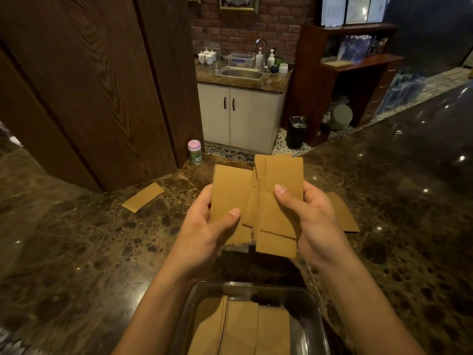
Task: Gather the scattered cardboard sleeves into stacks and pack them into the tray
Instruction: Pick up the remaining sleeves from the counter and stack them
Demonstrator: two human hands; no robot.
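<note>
Fingers [234,213] of both hands pinch fanned cardboard sleeves [279,201] — perhaps five — above the tray [313,313].

Flat tan cardboard sleeves [268,201] fanned upright in both hands; more overlapping inside clear tray [311,311].

I can read no text here: the green label on the pink-capped jar [194,152] and the framed papers [354,7] are too blurred.
</note>
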